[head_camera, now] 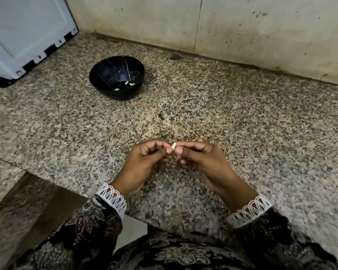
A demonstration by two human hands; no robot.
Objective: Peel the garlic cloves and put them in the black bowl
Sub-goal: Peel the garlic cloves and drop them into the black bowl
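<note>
counter (242,114): speckled granite slab, runs left to right; near edge cuts diagonally at lower left, with a step down to the floor there
far edge: meets the stained tiled wall (242,30) along a dirty seam, slanting down to the right
left far corner: white appliance (21,36) sits on the slab, its bottom edge notched; well apart from the hands
open room: wide bare granite between hands and black bowl, and all along the right side up to the wall
black bowl (116,77): far left of centre, upright, near the appliance corner, not touching it; thin gold crack lines inside
peeled cloves (129,83): three small pale pieces in the bowl bottom, toward its near-right inner wall
garlic clove (173,145): held above the counter at mid-scene, near side, between both hands' fingertips; well apart from the bowl
clove axis: long axis roughly upright with a slight tilt, pale tip pointing far and up; lower end hidden by fingers
left hand (144,158): fingers curled, thumb and forefinger pinching the clove from the left
right hand (201,158): fingers curled, thumb and forefinger tips on the clove's right side; thumbnail just below it
skin scraps (193,139): small, faint bits on the granite just beyond the hands, blurred
sleeves (113,197): dark floral, white lace cuffs, over the near edge
</note>
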